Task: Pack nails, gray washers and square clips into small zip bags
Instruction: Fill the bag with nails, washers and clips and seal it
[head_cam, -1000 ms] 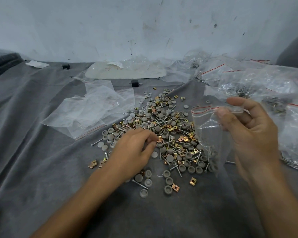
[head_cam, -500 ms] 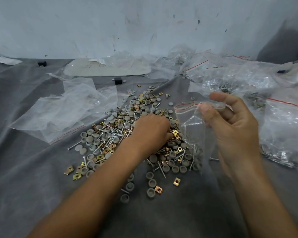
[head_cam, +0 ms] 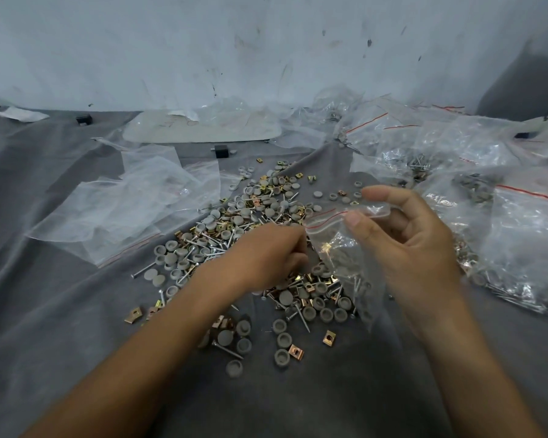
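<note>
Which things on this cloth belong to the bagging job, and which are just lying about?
Job: small zip bag pinched in the right hand; left hand at the pile of nails, washers and clips; empty bags; filled bags.
Lying about: black block; paper scrap; pale board by the wall.

Left hand (head_cam: 266, 257) curled, palm down; right hand (head_cam: 415, 248) pinching.
</note>
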`<act>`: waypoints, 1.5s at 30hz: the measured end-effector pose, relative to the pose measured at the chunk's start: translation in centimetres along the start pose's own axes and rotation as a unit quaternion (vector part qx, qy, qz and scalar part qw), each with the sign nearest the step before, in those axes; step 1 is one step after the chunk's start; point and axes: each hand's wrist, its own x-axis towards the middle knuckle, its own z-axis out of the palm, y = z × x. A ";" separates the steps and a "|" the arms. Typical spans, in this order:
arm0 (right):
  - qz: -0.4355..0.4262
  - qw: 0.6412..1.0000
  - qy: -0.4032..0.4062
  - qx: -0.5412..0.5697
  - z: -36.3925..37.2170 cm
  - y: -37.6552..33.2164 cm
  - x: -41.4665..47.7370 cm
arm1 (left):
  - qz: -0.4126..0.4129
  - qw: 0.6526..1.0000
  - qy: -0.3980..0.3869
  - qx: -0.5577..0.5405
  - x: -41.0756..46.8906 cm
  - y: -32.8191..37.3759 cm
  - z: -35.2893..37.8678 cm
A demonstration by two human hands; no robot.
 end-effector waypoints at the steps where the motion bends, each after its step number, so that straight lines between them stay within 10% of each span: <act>1: -0.002 1.000 -0.009 -0.007 0.1 0.0 -0.1 | -0.013 0.999 0.007 -0.030 -0.1 -0.3 -0.6; 11: -0.001 0.997 -0.046 -0.063 0.2 0.7 -0.4 | -0.013 0.912 0.079 -0.402 -3.2 -0.9 -8.2; 45: -0.064 0.978 -0.092 -0.175 0.2 1.3 -0.7 | 0.025 0.926 0.095 -0.365 -2.9 2.1 -6.9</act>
